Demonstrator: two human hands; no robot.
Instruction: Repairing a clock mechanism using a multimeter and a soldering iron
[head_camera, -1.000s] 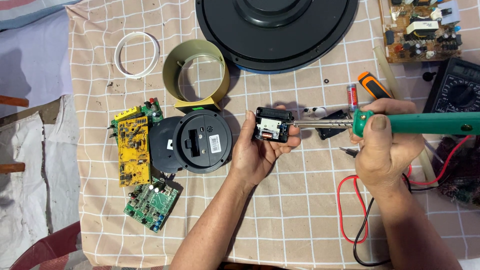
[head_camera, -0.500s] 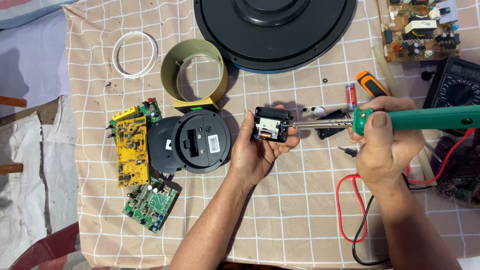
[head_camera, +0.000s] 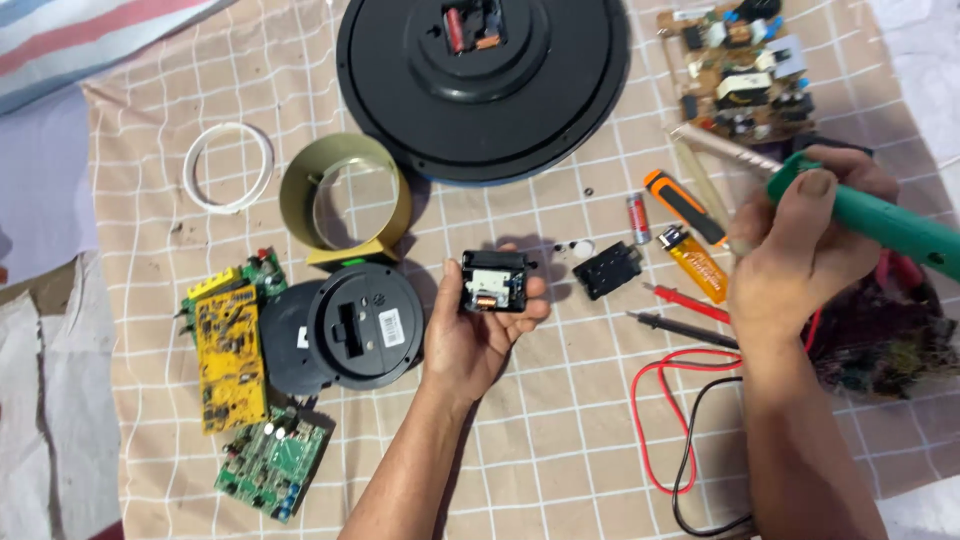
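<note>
Clock movement in my left hand, soldering iron in my right.

My left hand (head_camera: 478, 335) grips the small black clock movement (head_camera: 494, 281) at mid-cloth; my right hand (head_camera: 805, 240) closes around the green soldering iron (head_camera: 880, 222), held well to its right. Between them lie a black cover (head_camera: 606, 270), battery (head_camera: 637, 218), orange lighter (head_camera: 696, 264) and red probe (head_camera: 686, 302). The large black clock back (head_camera: 560, 110) lies far; a round black housing (head_camera: 345, 325) sits left.

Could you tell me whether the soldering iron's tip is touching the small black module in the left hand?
No, the soldering iron in the right hand is raised away from the small black module held by the left hand.
</note>
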